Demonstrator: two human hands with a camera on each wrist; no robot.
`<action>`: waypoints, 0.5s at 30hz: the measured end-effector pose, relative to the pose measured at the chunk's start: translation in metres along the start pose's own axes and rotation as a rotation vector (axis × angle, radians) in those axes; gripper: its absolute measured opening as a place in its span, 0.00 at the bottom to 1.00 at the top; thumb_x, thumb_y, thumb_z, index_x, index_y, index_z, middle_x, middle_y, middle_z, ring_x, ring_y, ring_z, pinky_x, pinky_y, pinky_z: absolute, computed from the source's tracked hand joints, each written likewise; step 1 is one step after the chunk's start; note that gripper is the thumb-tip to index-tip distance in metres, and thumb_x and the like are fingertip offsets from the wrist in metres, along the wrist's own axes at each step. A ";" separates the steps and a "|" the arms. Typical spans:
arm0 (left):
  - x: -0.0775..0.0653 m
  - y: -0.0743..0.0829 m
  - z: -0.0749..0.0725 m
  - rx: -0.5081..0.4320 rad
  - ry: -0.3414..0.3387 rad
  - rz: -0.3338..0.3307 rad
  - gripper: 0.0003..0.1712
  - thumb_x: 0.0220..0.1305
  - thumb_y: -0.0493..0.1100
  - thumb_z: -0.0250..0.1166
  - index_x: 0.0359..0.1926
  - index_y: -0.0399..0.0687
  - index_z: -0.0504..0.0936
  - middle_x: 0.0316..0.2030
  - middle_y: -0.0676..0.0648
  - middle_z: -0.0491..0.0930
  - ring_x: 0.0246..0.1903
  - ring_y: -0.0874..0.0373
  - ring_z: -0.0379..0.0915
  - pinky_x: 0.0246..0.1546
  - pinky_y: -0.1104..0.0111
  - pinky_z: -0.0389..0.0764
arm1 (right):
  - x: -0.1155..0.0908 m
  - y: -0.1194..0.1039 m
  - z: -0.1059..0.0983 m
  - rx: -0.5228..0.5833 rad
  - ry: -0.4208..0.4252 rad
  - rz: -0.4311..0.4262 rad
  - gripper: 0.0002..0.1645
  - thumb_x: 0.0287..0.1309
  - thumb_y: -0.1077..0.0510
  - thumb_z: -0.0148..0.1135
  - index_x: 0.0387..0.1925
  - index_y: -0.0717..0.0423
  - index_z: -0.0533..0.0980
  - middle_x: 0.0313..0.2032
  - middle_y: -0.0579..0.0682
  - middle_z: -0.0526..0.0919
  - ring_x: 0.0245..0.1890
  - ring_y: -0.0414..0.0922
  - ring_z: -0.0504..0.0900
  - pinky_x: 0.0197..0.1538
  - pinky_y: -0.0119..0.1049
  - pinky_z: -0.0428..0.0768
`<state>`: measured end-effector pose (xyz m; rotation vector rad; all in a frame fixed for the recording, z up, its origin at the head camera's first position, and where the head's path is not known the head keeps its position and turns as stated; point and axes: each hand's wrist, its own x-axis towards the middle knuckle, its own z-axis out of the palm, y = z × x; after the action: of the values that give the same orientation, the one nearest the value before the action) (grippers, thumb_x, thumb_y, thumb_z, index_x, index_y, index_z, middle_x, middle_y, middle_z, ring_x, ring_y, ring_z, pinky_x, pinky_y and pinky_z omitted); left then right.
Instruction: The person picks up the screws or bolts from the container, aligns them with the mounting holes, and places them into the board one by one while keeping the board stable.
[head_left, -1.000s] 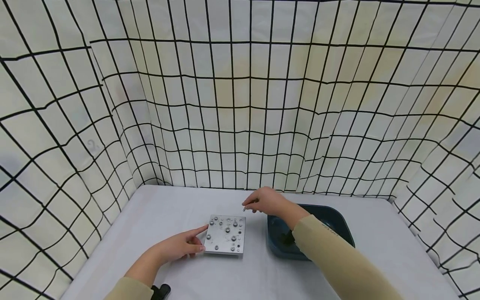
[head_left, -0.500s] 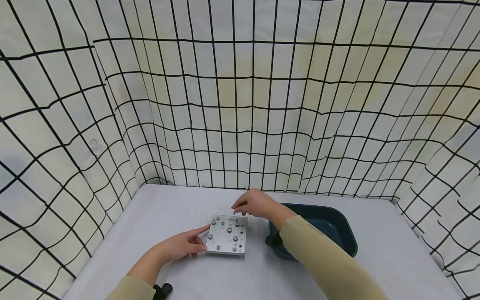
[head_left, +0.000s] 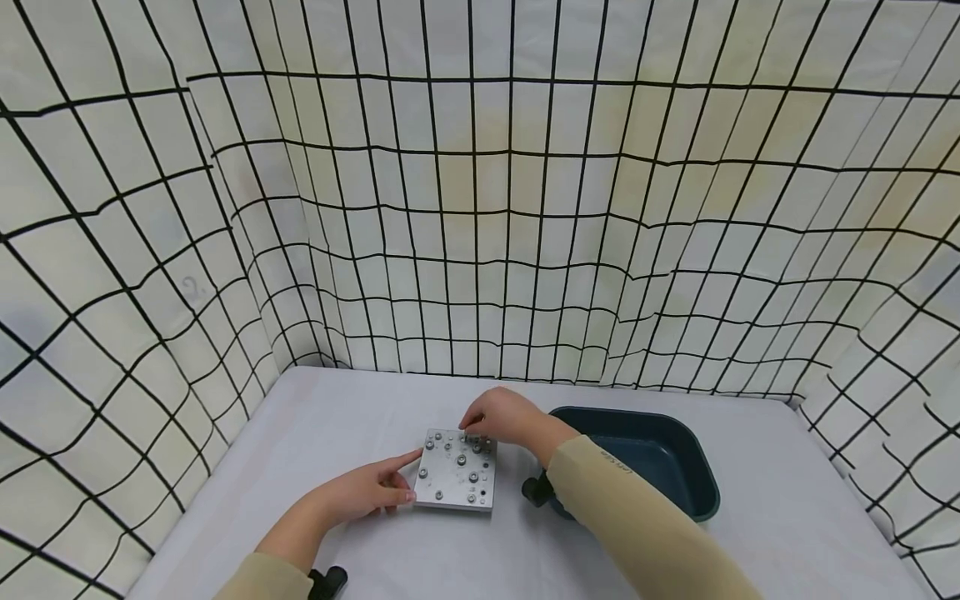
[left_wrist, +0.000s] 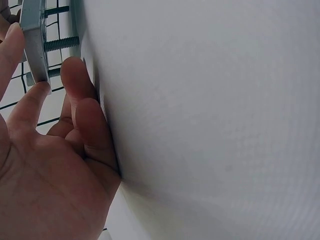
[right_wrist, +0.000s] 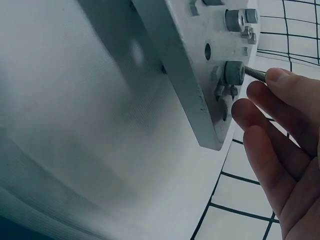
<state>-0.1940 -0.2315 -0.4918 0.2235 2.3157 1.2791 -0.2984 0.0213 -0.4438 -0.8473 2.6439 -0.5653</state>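
A square silver metal plate (head_left: 452,482) lies on the white table, with several socket-head screws (right_wrist: 234,72) and some holes in its top. Threaded ends (left_wrist: 62,44) stick out below it in the left wrist view. My left hand (head_left: 363,490) touches the plate's left edge with a straight index finger and the thumb; its other fingers are bent beneath. Over the plate's far right part, my right hand (head_left: 504,414) pinches a small screw (right_wrist: 255,74) between thumb and index finger, its thread showing just past a thick screw head.
A dark teal bin (head_left: 671,458) stands right of the plate, partly behind the right forearm. White walls with a black grid (head_left: 480,250) rise at the back and both sides of the table (head_left: 360,400).
My right hand has moved left and down from beside the bin to the plate's far edge, carrying the small screw. The left hand keeps its place at the plate.
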 end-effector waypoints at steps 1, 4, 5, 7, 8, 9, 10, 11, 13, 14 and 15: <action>0.000 0.000 0.000 0.000 0.001 0.000 0.44 0.63 0.48 0.69 0.76 0.48 0.60 0.37 0.47 0.76 0.32 0.52 0.71 0.33 0.62 0.73 | 0.000 0.000 0.001 -0.008 -0.001 0.001 0.07 0.64 0.52 0.66 0.41 0.41 0.88 0.37 0.34 0.84 0.33 0.33 0.77 0.40 0.30 0.76; 0.000 0.000 0.001 -0.003 0.005 -0.004 0.44 0.64 0.48 0.69 0.76 0.48 0.60 0.37 0.47 0.76 0.32 0.53 0.71 0.33 0.62 0.72 | 0.000 -0.002 0.002 -0.036 0.002 -0.004 0.07 0.65 0.52 0.66 0.41 0.41 0.87 0.37 0.34 0.84 0.32 0.33 0.77 0.40 0.30 0.76; 0.000 0.001 0.001 -0.006 0.005 -0.005 0.44 0.64 0.48 0.69 0.76 0.48 0.60 0.37 0.47 0.76 0.32 0.52 0.71 0.33 0.61 0.72 | 0.001 -0.002 0.002 -0.046 0.005 -0.006 0.07 0.65 0.51 0.66 0.41 0.41 0.87 0.37 0.34 0.84 0.32 0.32 0.77 0.40 0.30 0.76; 0.000 0.000 0.001 -0.009 0.006 -0.007 0.44 0.64 0.48 0.69 0.76 0.48 0.60 0.37 0.47 0.76 0.32 0.53 0.71 0.33 0.61 0.72 | 0.001 -0.002 0.003 -0.054 0.007 -0.006 0.08 0.65 0.51 0.66 0.42 0.41 0.87 0.37 0.34 0.84 0.32 0.32 0.77 0.39 0.30 0.76; 0.000 0.000 0.002 -0.011 0.006 -0.007 0.44 0.64 0.48 0.69 0.76 0.48 0.60 0.37 0.47 0.76 0.32 0.53 0.71 0.33 0.61 0.72 | 0.001 -0.003 0.004 -0.056 0.008 -0.006 0.08 0.65 0.51 0.66 0.42 0.41 0.87 0.37 0.34 0.84 0.32 0.32 0.77 0.39 0.30 0.76; -0.001 0.000 0.002 -0.012 0.005 -0.005 0.44 0.64 0.48 0.69 0.76 0.48 0.60 0.37 0.47 0.76 0.32 0.53 0.71 0.33 0.61 0.72 | 0.001 -0.003 0.005 -0.061 0.010 -0.005 0.08 0.65 0.51 0.65 0.42 0.41 0.87 0.37 0.34 0.84 0.32 0.32 0.77 0.39 0.30 0.76; -0.001 0.000 0.002 -0.014 0.004 -0.003 0.44 0.64 0.48 0.69 0.76 0.48 0.60 0.36 0.47 0.76 0.32 0.53 0.71 0.33 0.61 0.72 | 0.001 -0.003 0.005 -0.059 0.013 -0.004 0.08 0.65 0.51 0.66 0.42 0.41 0.87 0.37 0.34 0.84 0.32 0.32 0.77 0.39 0.30 0.76; -0.001 0.000 0.002 -0.014 0.004 -0.002 0.44 0.64 0.48 0.69 0.76 0.48 0.59 0.36 0.47 0.76 0.32 0.53 0.71 0.33 0.61 0.72 | 0.001 -0.004 0.006 -0.063 0.015 -0.005 0.08 0.65 0.51 0.65 0.42 0.42 0.87 0.38 0.34 0.84 0.32 0.32 0.77 0.39 0.30 0.76; -0.001 0.000 0.002 -0.014 0.004 -0.003 0.44 0.64 0.48 0.69 0.76 0.48 0.59 0.36 0.47 0.76 0.32 0.53 0.71 0.33 0.61 0.72 | 0.001 -0.005 0.006 -0.065 0.022 -0.006 0.08 0.65 0.51 0.65 0.42 0.42 0.87 0.38 0.34 0.84 0.32 0.32 0.76 0.40 0.30 0.76; -0.001 0.000 0.002 -0.013 0.004 -0.003 0.44 0.64 0.48 0.69 0.76 0.48 0.59 0.36 0.47 0.76 0.32 0.53 0.71 0.33 0.62 0.72 | 0.002 -0.005 0.007 -0.064 0.024 -0.005 0.08 0.65 0.51 0.65 0.42 0.42 0.87 0.37 0.35 0.84 0.32 0.32 0.76 0.39 0.30 0.76; -0.001 0.000 0.002 -0.012 0.006 -0.005 0.44 0.64 0.48 0.69 0.76 0.48 0.60 0.36 0.47 0.76 0.32 0.53 0.71 0.33 0.62 0.72 | 0.002 -0.005 0.008 -0.063 0.025 -0.003 0.07 0.65 0.52 0.66 0.42 0.42 0.87 0.37 0.35 0.84 0.32 0.32 0.76 0.40 0.30 0.76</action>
<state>-0.1920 -0.2308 -0.4922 0.2104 2.3113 1.2930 -0.2941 0.0140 -0.4482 -0.8679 2.6970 -0.4988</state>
